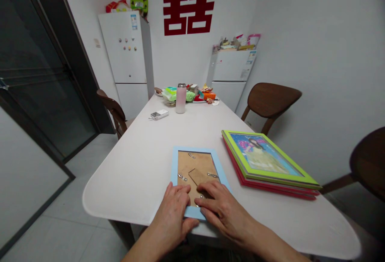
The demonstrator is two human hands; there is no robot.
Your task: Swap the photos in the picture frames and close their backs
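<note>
A light-blue picture frame (222, 174) lies face down near the table's front edge, its brown backboard (200, 160) showing. Metal turn clips sit around the board, and a cut-out stand flap (194, 176) is in its middle. My left hand (173, 210) grips the frame's lower left corner, fingers over the side and thumb at the bottom edge. On the lower right, my right hand (221, 208) has its fingers bent onto the backboard and bottom rim. Its index fingertip is at the bottom metal clip (201, 197), which is partly hidden.
Right of the frame lies a stack of picture frames, a green one (249, 170) with a picture on top and red (234, 166) below. Farther back are a pink bottle (181, 99), a small white device (159, 114) and snack packets (207, 95). Wooden chairs (270, 99) flank the table.
</note>
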